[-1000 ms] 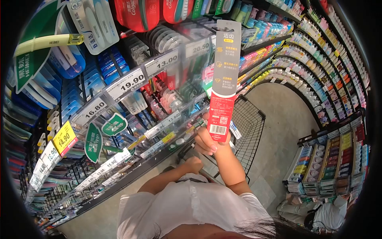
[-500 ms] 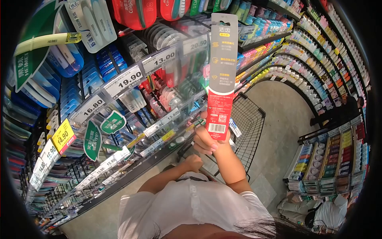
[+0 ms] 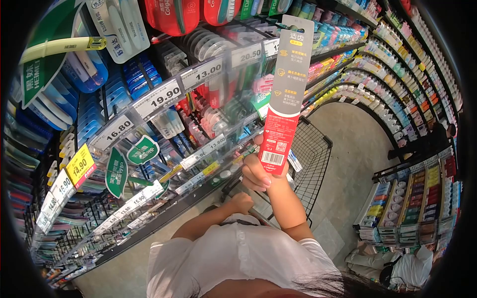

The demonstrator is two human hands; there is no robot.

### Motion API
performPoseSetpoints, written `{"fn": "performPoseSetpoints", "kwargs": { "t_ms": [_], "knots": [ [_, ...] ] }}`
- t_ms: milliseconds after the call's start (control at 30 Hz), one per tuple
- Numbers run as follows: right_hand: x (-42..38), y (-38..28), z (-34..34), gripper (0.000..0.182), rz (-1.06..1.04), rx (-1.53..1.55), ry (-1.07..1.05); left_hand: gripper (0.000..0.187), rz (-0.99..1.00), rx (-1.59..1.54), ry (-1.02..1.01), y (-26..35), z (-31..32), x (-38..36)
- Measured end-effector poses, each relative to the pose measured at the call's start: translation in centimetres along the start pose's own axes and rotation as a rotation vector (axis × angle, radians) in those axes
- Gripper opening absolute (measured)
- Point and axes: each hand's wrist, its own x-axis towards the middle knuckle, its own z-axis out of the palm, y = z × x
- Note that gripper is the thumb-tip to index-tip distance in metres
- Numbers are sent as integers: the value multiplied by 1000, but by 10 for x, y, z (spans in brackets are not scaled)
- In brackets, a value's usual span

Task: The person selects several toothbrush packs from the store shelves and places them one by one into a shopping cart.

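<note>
My right hand (image 3: 261, 174) holds up a Colgate toothbrush pack (image 3: 289, 84) by its lower red end, fingers closed round it. The pack stands nearly upright, leaning slightly right. Its printed back, grey above and red with a barcode below, faces me. Lower down, my left hand (image 3: 241, 202) is closed on the handle (image 3: 259, 217) of a wire shopping cart (image 3: 313, 169). The pack and my right arm cover part of the cart. A small white-and-blue package (image 3: 294, 161) shows inside it, partly hidden.
Shelves of hanging toothbrushes with price tags (image 3: 158, 100) run along my left. Curved shelves of bottles (image 3: 397, 74) stand at the far right. A low display rack (image 3: 407, 203) is on the right, with one person (image 3: 412, 265) below it and another in dark clothes (image 3: 430, 141) beyond.
The top of the toothbrush pack has tilted to the right, and its print now shows more sharply. My left hand stays at the cart handle.
</note>
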Motion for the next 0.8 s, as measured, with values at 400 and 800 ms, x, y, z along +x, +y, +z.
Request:
{"fn": "performPoseSetpoints", "kwargs": {
  "t_ms": [400, 800],
  "knots": [
    [-9, 1, -13, 57, 65, -104, 124, 29, -48, -13, -68, 3, -6, -3],
    [-36, -16, -35, 50, 38, -225, 236, 27, -143, -39, -170, 10, -15, -2]
  ]
}}
